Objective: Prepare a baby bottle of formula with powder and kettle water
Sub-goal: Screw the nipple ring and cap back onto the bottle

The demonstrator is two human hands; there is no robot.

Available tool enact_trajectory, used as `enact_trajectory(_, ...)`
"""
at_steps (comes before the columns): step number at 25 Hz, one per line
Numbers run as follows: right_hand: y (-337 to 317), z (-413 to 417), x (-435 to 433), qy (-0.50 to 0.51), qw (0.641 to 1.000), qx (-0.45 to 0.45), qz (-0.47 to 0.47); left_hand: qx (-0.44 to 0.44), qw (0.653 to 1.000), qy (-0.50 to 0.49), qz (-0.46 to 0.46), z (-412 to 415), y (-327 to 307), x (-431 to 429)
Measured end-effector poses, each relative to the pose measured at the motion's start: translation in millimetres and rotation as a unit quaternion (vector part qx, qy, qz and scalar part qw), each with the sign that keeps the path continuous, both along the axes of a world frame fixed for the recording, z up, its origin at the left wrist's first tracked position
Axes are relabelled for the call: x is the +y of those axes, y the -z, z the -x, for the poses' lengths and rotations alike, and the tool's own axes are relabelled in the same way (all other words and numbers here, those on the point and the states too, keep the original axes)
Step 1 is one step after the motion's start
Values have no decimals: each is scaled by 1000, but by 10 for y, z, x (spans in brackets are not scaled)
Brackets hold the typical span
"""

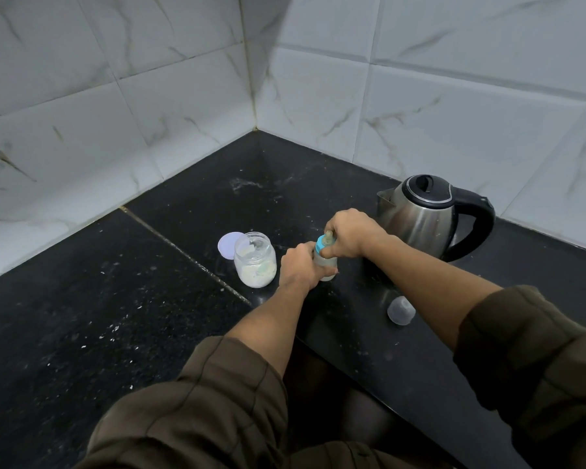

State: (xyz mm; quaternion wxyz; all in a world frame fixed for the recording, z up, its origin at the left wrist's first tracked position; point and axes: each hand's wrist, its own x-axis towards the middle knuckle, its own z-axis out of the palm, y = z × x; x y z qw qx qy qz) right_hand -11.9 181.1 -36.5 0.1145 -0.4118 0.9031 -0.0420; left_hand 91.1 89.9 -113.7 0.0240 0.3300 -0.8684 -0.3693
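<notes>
A small clear baby bottle (326, 264) with a blue collar and a teat stands upright on the black counter (149, 299). My left hand (298, 267) wraps around the bottle's body. My right hand (349, 233) grips the blue collar and teat from above. Just left of the bottle stands an open glass jar (255, 260) with white powder and a scoop inside. Its pale round lid (229, 245) lies flat behind it. A steel kettle (427, 216) with a black handle and shut lid stands to the right, behind my right hand.
A clear plastic bottle cap (401, 310) rests on the counter near my right forearm. Tiled walls (149, 113) meet in a corner behind the counter. White specks dot the black surface. The counter's front edge runs diagonally at lower right.
</notes>
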Motion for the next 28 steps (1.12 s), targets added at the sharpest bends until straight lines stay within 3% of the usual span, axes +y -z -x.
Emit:
enact_trajectory(10, 38, -70, 49, 25, 995, 92, -30, -6, 1000, 0, 20, 4, 5, -1)
enact_trajectory(14, -34, -12, 51, -20, 999, -30, -17, -2, 1000, 3, -1, 13, -10, -36)
enact_trajectory(22, 8, -35, 43, 40, 997, 58, -36, -7, 1000, 7, -3, 9, -55, -40)
enact_trajectory(26, 2, 15, 62, -34, 999, -34, -21, -3, 1000, 11, -23, 16, -64, -66)
enact_trajectory(28, 3, 9, 47, -42, 999, -20, -14, 0, 1000, 9, -27, 25, -66, -75)
